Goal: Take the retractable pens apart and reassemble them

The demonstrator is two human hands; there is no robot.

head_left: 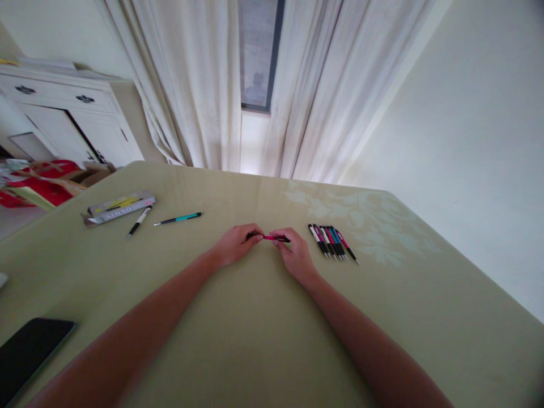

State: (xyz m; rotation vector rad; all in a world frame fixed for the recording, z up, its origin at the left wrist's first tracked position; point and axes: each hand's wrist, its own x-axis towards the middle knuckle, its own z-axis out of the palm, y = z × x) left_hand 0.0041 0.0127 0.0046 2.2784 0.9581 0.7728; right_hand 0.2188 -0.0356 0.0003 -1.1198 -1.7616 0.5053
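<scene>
A pink and black pen [269,237] lies level between my two hands, just above the green tablecloth [255,328]. My left hand [235,243] pinches its left end with closed fingers. My right hand [293,253] grips its right end, fingers curled. A row of several pens [332,241] lies side by side just right of my right hand. Further left on the cloth rest a teal pen [178,219] and a black and white pen [138,222].
A flat pen box [119,208] lies at the far left of the table. A dark phone [29,350] sits at the near left edge. White curtains [204,85], a white cabinet [63,113] and red bags [42,184] stand beyond the table.
</scene>
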